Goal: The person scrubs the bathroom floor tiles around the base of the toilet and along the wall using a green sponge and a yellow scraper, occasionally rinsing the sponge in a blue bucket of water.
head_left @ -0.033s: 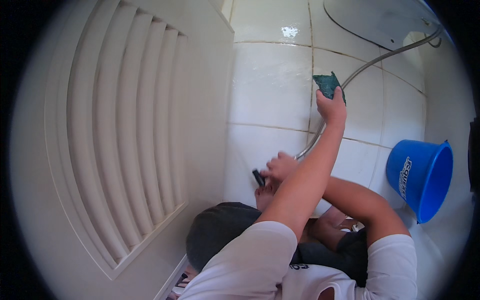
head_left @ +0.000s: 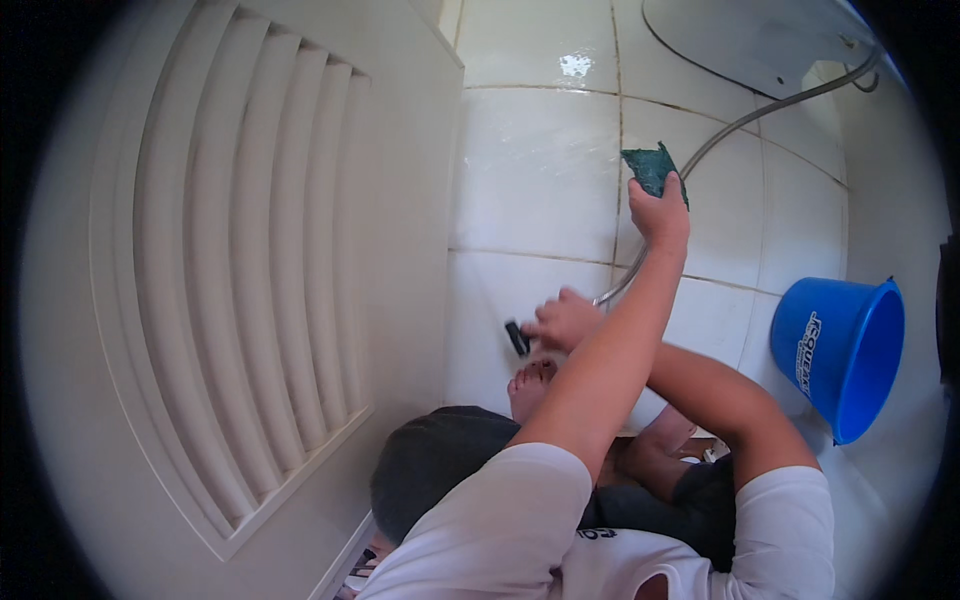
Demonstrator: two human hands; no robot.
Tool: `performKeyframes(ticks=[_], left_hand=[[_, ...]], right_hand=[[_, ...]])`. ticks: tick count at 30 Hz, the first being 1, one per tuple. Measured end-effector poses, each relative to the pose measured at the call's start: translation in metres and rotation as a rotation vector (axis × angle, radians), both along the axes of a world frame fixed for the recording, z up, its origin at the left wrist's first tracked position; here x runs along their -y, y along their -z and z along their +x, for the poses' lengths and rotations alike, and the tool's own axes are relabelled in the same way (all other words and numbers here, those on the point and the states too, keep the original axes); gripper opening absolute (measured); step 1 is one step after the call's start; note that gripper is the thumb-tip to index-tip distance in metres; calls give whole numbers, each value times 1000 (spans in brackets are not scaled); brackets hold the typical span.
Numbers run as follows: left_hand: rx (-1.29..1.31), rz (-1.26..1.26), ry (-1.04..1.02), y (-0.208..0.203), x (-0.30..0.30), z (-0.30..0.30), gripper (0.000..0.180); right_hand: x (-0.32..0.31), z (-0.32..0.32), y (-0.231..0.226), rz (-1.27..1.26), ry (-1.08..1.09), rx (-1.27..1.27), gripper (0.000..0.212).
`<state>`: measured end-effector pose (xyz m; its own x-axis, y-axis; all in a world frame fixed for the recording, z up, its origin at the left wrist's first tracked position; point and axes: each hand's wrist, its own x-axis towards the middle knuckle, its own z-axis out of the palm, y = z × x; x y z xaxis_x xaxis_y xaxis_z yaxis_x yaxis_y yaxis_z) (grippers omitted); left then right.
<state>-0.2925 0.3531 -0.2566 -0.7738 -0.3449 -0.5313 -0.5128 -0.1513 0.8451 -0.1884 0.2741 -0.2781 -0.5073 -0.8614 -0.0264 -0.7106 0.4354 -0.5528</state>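
Observation:
My left arm reaches forward, crossing over the right one. In my left hand (head_left: pixel 660 212), a dark green scouring pad (head_left: pixel 652 168) with ragged edges is pinched between thumb and fingers, held over the tiles. My right hand (head_left: pixel 568 320) comes in from the right beneath the left forearm and grips a hand-held sprayer. The sprayer's black head (head_left: pixel 517 338) points left, close above my bare foot (head_left: pixel 530 385). A grey metal hose (head_left: pixel 740 122) runs from near that hand to the far right. Part of the right hand's grip is hidden and slightly blurred.
White floor tiles (head_left: pixel 535 170) with brownish grout lines look wet and shiny in places. A blue bucket (head_left: pixel 825 340) lies tilted on the right. A white slatted door (head_left: pixel 410 230) stands close on the left. A white rounded fixture (head_left: pixel 750 40) is at the far right.
My right hand has shifted slightly away from my body, and the sprayer head has moved with it, baring more of the foot. The left hand and pad have barely moved.

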Motion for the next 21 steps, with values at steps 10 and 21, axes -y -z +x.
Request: performKeyframes(ticks=[10,21], left_hand=[[-162,103,3,29,-32,-9,33],[43,221,-208,51,34,-20,27]], right_hand=[[-95,49,22,-291,452,336,42],[-206,193,-70,207,1266,743,41]])
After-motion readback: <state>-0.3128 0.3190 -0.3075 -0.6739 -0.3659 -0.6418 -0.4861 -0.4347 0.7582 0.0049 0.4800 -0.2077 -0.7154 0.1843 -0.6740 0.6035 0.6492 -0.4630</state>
